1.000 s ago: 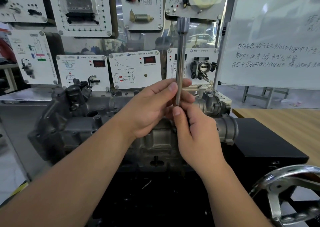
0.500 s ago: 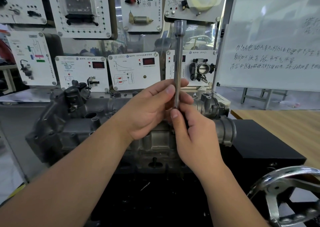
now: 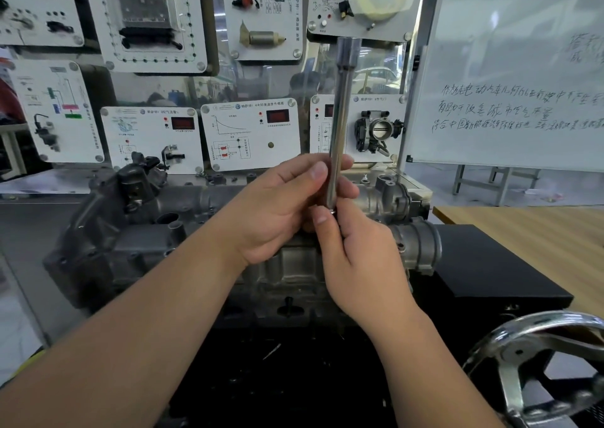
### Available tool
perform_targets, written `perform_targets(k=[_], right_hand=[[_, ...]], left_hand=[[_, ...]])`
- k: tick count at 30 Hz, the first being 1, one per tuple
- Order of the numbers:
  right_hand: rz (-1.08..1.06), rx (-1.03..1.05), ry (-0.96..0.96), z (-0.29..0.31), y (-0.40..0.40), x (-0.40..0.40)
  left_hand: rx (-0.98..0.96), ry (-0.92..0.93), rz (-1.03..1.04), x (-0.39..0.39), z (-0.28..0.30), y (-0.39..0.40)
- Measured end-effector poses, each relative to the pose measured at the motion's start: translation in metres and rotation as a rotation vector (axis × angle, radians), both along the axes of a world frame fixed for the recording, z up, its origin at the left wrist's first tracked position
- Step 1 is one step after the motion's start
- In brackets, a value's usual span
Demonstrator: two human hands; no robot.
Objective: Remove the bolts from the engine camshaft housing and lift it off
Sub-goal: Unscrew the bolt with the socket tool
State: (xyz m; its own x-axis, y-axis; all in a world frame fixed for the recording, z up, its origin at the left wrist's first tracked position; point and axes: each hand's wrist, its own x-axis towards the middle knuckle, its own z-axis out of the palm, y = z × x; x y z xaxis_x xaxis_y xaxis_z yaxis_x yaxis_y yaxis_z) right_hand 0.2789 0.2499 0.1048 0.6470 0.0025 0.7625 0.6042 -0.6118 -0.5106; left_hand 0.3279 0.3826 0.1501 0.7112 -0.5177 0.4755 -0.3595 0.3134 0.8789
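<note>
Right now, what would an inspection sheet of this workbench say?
Surface: black stand; wooden table to its right.
Job's things: grey engine camshaft housing on the stand; long steel socket extension held upright above it.
Clutter: small debris on the black tray below the engine.
Hands: left hand grips the extension's lower shaft; right hand pinches its bottom end.
Cables: nothing seen.
Surroundings: sensor display panels, whiteboard, chrome handwheel at lower right.

Automotive training workshop, grey cast-metal engine (image 3: 137, 241) on stand, white wall-mounted sensor demonstration panels (image 3: 250, 135), handwritten white whiteboard (image 3: 510, 68)
</note>
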Motion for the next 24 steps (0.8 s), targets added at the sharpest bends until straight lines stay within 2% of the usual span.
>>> perform_targets(k=[4,9,12,16,24], right_hand=[[0.004,0.015,-0.018,-0.0001,0.0004,0.0019],[0.003,0.173,-0.053,-0.0034,0.0013,0.0024],[-0.015,0.117,-0.106,-0.0028,0.0024,0.0009],[0.004,0.021,-0.064,-0.0002,0.0009,0.0012],[0.006,0.124,-0.077,-0.0024,0.0034,0.0012]], left_hand=[[0.002,0.014,0.02,0.0007,-0.0006,-0.0024],[-0.047,0.016,0.008,0.0001,-0.001,-0.002],[-0.055,0.008,0.012,0.0005,-0.0002,-0.0007],[-0.02,0.026,-0.044,-0.0011,0.0025,-0.0003],[-0.045,0.036,-0.015,-0.0004,0.0009,-0.0009]])
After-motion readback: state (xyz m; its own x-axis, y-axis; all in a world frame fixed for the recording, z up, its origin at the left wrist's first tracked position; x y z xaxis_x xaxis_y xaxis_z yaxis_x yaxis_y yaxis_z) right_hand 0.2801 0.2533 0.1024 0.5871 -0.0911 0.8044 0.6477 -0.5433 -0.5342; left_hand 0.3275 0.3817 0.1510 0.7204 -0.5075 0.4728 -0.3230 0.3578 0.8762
